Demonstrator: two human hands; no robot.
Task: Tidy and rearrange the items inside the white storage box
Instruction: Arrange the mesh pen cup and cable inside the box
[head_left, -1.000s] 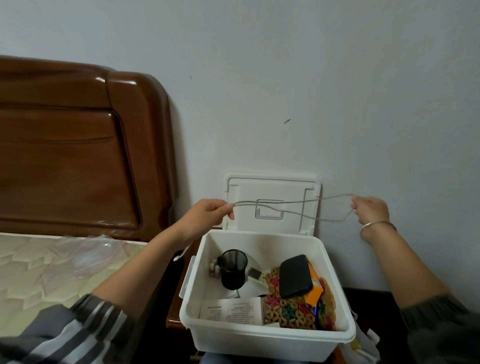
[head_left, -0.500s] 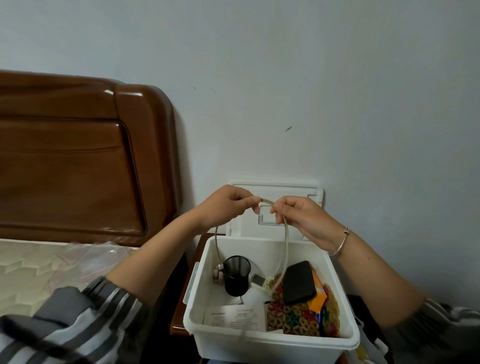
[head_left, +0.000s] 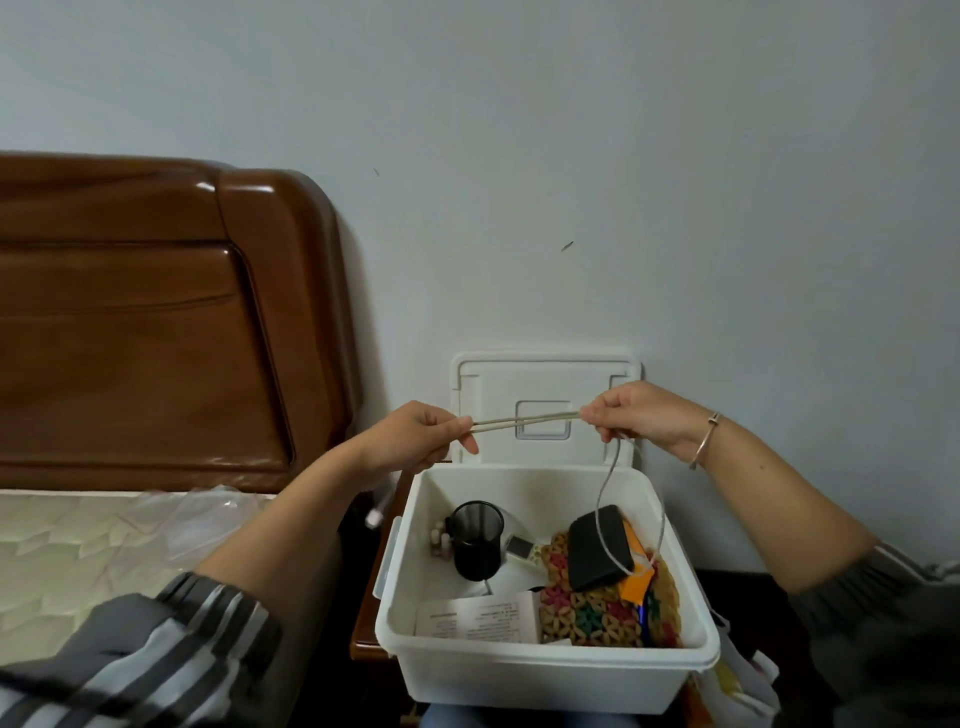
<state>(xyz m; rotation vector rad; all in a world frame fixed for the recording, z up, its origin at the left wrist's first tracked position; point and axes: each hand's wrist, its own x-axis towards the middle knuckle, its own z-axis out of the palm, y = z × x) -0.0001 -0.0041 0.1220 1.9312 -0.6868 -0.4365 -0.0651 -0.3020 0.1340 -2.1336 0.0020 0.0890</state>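
A white storage box (head_left: 550, 673) stands open on a wooden nightstand, its lid (head_left: 545, 387) leaning on the wall. Above it I stretch a pale cable (head_left: 524, 420) doubled between both hands. My left hand (head_left: 415, 436) pinches one end; my right hand (head_left: 641, 415) pinches the other, and a loop of the cable hangs from it into the box. Inside are a black mesh cup (head_left: 475, 540), a black pouch (head_left: 597, 548), a colourful woven mat (head_left: 597, 608), an orange card (head_left: 634, 582) and a white paper box (head_left: 478, 618).
A brown wooden headboard (head_left: 156, 322) and a mattress (head_left: 78, 556) with clear plastic lie to the left. The grey wall is close behind the box. A bag (head_left: 748, 675) sits at the box's lower right. The nightstand edge (head_left: 363, 639) shows left of the box.
One second ago the hands held the cable wide apart, then they met above the box. Now they have drawn apart again with the cable doubled and a loop hanging into the box.
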